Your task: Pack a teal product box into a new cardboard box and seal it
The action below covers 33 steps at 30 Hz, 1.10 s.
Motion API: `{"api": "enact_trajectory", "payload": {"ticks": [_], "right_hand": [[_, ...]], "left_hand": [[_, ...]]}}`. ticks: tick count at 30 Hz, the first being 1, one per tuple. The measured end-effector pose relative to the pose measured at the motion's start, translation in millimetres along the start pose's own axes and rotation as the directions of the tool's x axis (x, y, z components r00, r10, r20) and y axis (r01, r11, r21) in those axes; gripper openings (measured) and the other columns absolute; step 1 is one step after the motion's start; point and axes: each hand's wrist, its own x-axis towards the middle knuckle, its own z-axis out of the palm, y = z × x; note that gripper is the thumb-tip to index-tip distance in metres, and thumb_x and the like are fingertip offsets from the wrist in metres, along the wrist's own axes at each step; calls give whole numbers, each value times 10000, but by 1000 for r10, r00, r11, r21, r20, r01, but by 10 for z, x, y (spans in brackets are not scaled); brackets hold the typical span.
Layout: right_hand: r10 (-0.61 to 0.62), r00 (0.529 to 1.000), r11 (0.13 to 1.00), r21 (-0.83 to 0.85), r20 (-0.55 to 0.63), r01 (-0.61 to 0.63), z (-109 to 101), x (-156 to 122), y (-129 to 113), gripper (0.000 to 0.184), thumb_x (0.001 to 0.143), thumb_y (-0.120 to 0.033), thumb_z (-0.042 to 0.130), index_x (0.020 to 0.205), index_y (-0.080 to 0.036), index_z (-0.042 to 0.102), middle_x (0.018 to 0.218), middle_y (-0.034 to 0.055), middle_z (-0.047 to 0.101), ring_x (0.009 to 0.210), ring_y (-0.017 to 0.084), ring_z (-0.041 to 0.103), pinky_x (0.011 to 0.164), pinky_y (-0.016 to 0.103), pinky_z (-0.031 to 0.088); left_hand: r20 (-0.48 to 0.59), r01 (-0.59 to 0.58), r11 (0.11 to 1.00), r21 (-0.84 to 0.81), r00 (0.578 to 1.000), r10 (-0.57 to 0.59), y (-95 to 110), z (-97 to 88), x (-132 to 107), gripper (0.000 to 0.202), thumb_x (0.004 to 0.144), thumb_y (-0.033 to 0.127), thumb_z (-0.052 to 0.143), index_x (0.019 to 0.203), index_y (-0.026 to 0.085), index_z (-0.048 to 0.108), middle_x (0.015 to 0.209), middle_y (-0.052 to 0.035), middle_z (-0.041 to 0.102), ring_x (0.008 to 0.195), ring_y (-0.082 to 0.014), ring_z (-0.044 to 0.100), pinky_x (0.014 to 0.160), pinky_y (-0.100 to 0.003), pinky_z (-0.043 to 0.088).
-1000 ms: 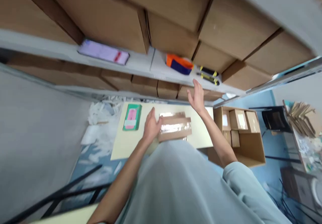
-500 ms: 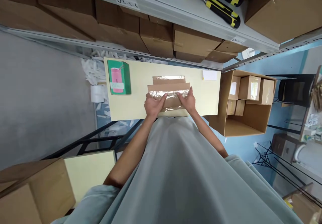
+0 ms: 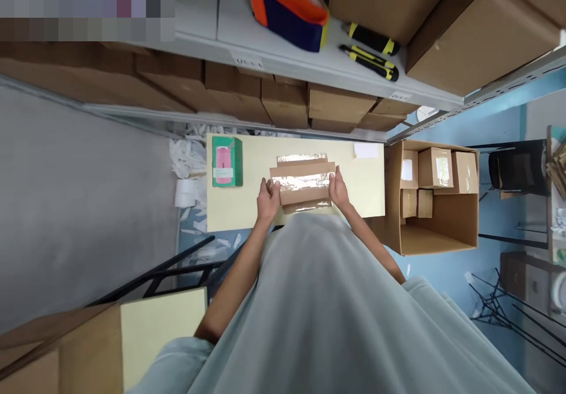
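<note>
Between my hands is a brown cardboard box [image 3: 307,194] with shiny clear tape across its flaps. My left hand [image 3: 267,200] grips its left end, thumb near the top edge and fingers curled. On the opposite end, my right hand [image 3: 338,190] holds the edge with its thumb toward the tape. The box is over the cream table [image 3: 260,152], close to my body; whether it rests on the surface I cannot tell. To the left stands a green box with a pink bottle picture [image 3: 227,161]. A white paper [image 3: 366,150] lies at the table's far right.
A large open carton [image 3: 437,240] holding several small boxes stands to the right. Above the table, a metal shelf [image 3: 283,63] carries utility knives [image 3: 371,58] and an orange-and-blue object [image 3: 292,19]. Brown boxes [image 3: 340,104] line the lower level. A toilet-paper-like white roll [image 3: 186,193] sits left.
My hands have slid from the taped front of the box out to its two ends. The camera view has tilted upward, showing more of the shelf.
</note>
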Motion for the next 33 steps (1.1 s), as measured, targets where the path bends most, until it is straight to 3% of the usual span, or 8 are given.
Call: {"api": "enact_trajectory", "payload": {"ticks": [2,5,11,16,20,24,29,33], "right_hand": [[-3,997,1000,-4,-83,3,-27,-50,-34,662,1173,-496,347,1659,-64,476,1626,287,591,1556,344,552,1305,517,459],[-28,992,1000,-7,-126,27,-109,-165,-122,483,1109,-390,519,1497,-113,597,1428,261,679,1372,357,646,1215,529,533],[-110,958,990,60,-265,130,-419,-459,-290,405,1072,-464,619,1387,-212,605,1358,189,689,1188,322,689,1060,510,620],[-135,964,971,163,-228,175,-380,-671,-105,431,1026,-557,685,1297,-234,596,1349,173,712,1178,300,741,1009,481,677],[26,998,962,273,-52,-11,-49,-724,245,512,997,-643,704,1285,-234,593,1397,193,734,1279,320,757,1014,480,697],[191,977,942,264,92,-209,149,-638,497,560,1005,-709,653,1272,-218,631,1378,210,773,1272,344,779,1095,532,653],[172,982,934,329,-80,-137,32,-236,466,688,994,-755,608,1372,-183,664,1537,258,694,1387,350,716,1113,498,630],[84,989,944,327,-123,-39,-87,115,262,675,1013,-790,514,1227,-190,736,1280,209,819,1165,319,778,1012,492,652]], "left_hand": [[-39,26,999,-25,999,-26,26,-69,-22,562,1009,497,663,1420,119,727,1418,-245,740,1160,-295,774,1069,-434,625],[-23,-6,999,-45,1000,5,114,-196,-68,434,972,419,669,1290,157,805,1298,-180,787,986,-261,781,1023,-454,659],[-53,-204,971,-120,979,199,290,-491,-135,352,958,428,693,1217,215,800,1306,-117,801,1035,-252,810,1049,-454,673],[25,-153,974,-165,987,159,0,-495,-126,285,935,363,690,1182,220,695,1287,-131,801,1163,-286,817,1072,-464,664],[208,48,992,-117,978,-23,-361,-326,-102,206,912,239,604,1105,232,675,1124,-111,837,1155,-294,820,1097,-482,641],[245,108,991,-84,966,-85,-549,-234,-49,179,891,224,599,1026,229,717,1027,-100,844,1100,-306,819,1126,-510,621],[199,90,988,-126,978,-63,-413,-202,285,441,972,257,535,1352,172,741,1450,-180,773,1363,-311,736,1257,-505,530],[191,33,982,-189,982,4,-127,-104,630,515,1020,319,518,1460,132,710,1522,-228,729,1355,-315,740,1211,-498,568]]}}
